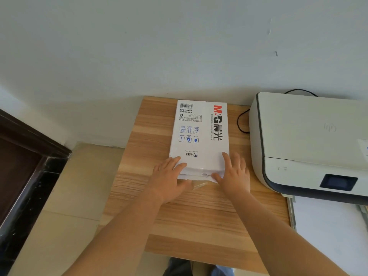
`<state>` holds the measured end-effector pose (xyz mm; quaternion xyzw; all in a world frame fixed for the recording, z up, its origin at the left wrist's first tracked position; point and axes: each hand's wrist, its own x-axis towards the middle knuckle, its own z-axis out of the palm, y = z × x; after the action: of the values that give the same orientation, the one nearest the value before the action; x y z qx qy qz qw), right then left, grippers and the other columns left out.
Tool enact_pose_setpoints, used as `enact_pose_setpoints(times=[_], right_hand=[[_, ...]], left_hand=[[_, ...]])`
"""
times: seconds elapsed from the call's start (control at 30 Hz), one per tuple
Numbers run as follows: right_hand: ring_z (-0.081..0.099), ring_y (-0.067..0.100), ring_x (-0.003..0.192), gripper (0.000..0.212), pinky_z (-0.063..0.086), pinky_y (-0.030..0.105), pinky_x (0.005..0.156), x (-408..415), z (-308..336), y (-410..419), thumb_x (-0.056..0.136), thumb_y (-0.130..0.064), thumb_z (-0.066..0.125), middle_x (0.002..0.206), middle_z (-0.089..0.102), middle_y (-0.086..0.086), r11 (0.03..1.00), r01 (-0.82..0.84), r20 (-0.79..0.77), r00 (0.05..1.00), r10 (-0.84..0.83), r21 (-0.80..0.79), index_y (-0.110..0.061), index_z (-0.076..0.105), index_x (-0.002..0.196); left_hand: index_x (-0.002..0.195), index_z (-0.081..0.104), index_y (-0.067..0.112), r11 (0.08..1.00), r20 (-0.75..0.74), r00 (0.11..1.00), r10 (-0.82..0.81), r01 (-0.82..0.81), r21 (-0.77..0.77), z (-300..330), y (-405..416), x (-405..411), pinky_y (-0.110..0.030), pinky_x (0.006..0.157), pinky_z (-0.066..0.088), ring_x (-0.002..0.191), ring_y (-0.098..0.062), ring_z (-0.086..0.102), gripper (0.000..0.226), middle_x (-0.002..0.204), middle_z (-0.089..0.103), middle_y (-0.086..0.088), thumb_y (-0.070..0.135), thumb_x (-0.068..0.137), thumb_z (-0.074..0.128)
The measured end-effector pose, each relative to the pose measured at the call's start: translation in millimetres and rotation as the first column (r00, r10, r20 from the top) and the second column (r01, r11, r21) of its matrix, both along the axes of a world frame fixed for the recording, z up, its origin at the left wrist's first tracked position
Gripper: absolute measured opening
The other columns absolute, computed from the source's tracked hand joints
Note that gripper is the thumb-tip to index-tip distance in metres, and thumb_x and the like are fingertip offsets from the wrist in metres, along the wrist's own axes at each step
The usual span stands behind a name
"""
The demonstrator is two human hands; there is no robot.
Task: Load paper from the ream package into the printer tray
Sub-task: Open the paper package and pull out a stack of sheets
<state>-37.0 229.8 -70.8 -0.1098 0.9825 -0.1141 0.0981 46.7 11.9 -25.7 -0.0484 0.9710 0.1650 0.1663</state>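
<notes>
A white ream package [199, 132] with red and black lettering lies flat on the wooden table [179, 216], its near end wrinkled and partly opened. My left hand [169, 178] rests on the package's near left corner, fingers on top and thumb at the end flap. On the near right corner lies my right hand [234, 174], fingers spread on top, thumb at the torn flap. The white printer [302, 140] stands to the right. Its paper tray [330, 232] sticks out toward me and holds white paper.
A black cable [242, 122] loops on the table between the package and the printer. A strip of clear tape [199, 185] lies just in front of the package. The wall is behind; dark wooden furniture [22, 168] stands at the left over a beige floor.
</notes>
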Motion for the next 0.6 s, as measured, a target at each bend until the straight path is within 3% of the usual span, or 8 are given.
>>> enact_pose_setpoints(times=[0.5,0.6], right_hand=[[0.027,0.025,0.136,0.076,0.041,0.044,0.102,-3.9,7.2,42.2,0.082,-0.057,0.060,0.147,0.031,0.001,0.964,-0.247,0.006,0.969,0.248,0.100,-0.025,0.030,0.143],[0.030,0.024,0.135,0.073,0.045,0.043,0.098,-3.9,9.3,46.6,0.082,-0.052,0.064,0.145,0.034,0.001,0.959,-0.270,0.005,0.963,0.271,0.089,-0.024,0.032,0.142]], left_hand=[[0.146,0.026,0.030,0.993,-0.050,0.993,-0.111,0.109,-0.038,-9.8,17.8,-22.5,-0.045,0.119,0.004,0.146,-0.016,0.004,0.063,0.159,0.012,0.006,0.058,0.091,0.039],[0.143,0.033,0.027,0.988,-0.090,0.985,-0.149,0.145,-0.050,-14.0,23.3,-27.4,-0.044,0.119,0.008,0.144,-0.019,0.012,0.060,0.156,0.020,0.003,0.053,0.091,0.044]])
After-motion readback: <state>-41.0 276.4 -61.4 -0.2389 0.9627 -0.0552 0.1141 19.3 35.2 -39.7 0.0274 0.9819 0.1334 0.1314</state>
